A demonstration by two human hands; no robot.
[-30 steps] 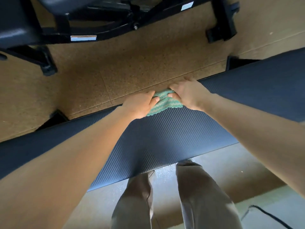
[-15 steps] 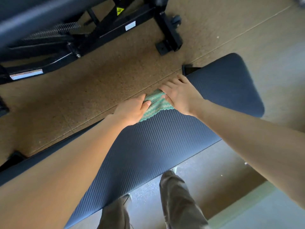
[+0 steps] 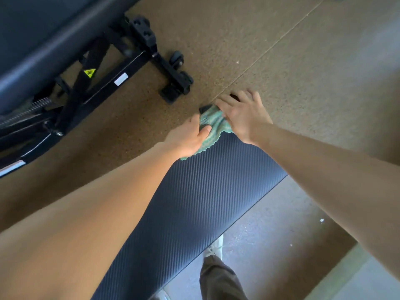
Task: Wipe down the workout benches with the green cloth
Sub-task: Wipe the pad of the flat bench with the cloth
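Note:
The green cloth lies bunched at the far end of a dark blue ribbed bench pad that runs from the bottom left toward the middle. My left hand rests on the cloth's left side, with the thumb lying across it. My right hand presses the cloth's right side, its fingers spread and reaching past the pad's end over the floor. Part of the cloth is hidden under both hands.
A second bench with a dark pad and a black steel frame with a small wheel stands at the upper left. Brown speckled floor lies beyond; my leg and shoe stand beside the pad.
Both hands have slid the cloth along the pad to its far end. My right fingers now reach over the pad's edge. The view swung right with them.

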